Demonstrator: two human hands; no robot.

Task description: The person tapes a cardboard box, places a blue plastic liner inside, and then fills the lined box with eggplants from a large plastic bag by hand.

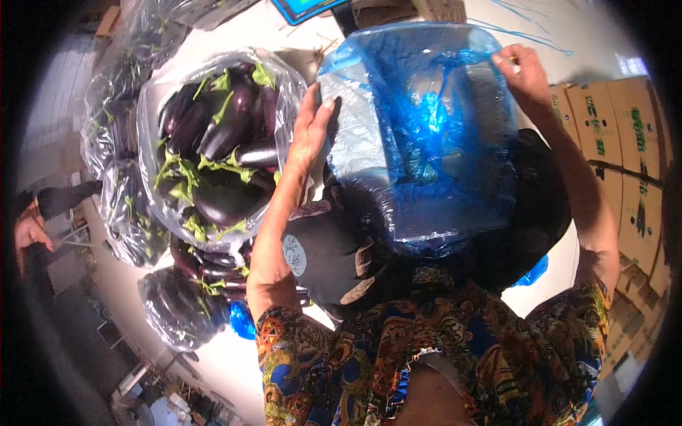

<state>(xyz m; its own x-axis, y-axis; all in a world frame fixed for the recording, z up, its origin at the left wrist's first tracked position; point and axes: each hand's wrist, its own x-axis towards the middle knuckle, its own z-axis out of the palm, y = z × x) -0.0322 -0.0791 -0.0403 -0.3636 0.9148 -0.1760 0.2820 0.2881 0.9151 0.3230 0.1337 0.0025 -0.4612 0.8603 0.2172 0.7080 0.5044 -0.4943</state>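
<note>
A translucent blue plastic bag (426,133) is spread wide in front of me, over what looks like a box whose straight edges show through the film. My left hand (311,128) is at the bag's left rim, thumb and fingers on its edge. At the upper right corner, my right hand (522,72) pinches the rim, and a small yellowish thing shows by its fingers. Left of the blue bag stands an open clear plastic bag (146,138) full of eggplants (226,133) with green stems. What lies inside the blue bag is hard to make out.
More bagged eggplants (125,213) line the left side, with a grey-looking bag (181,309) below them. Cardboard boxes (618,128) are stacked at right. Blue strapping strips (525,34) lie on the floor near a blue-edged screen (306,8). Another person's hand (32,231) shows far left.
</note>
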